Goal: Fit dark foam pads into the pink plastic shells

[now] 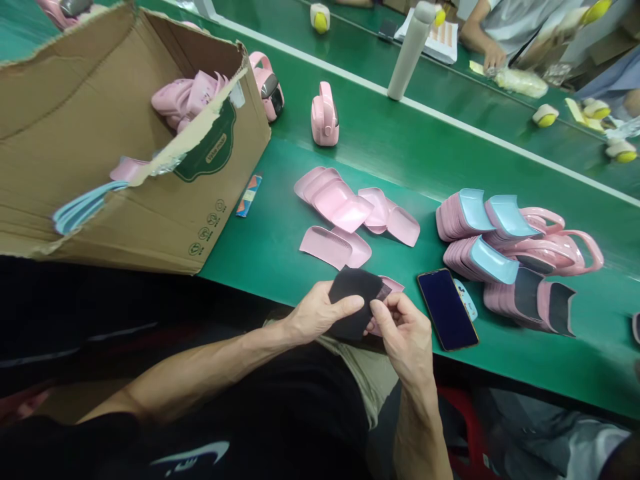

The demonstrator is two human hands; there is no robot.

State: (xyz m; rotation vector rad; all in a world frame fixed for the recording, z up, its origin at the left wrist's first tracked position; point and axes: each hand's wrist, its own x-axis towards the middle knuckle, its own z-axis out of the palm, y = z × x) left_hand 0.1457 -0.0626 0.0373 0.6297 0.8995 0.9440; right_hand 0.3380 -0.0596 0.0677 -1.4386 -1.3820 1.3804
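My left hand (315, 313) is closed on a black sheet-like pad (354, 290), thumb on top and fingers underneath. At the pad's right edge my right hand (407, 333) pinches a corner, where a dark, thin film shows. A pink panel (393, 283) shows just behind that corner; whether it is joined to the pad I cannot tell. On the green table in front of both hands lie several loose, curved pink panels (334, 195). To the right of my right hand rests a phone (448, 309) with a dark screen.
At the left stands an open cardboard box (235, 140) with pink parts inside. Stacks of pink panels (457, 257), some topped blue or black, sit at the right beside pink handled pieces (583, 253). Farther back are a pink handled device (325, 120), a pale bottle (411, 53) and co-workers.
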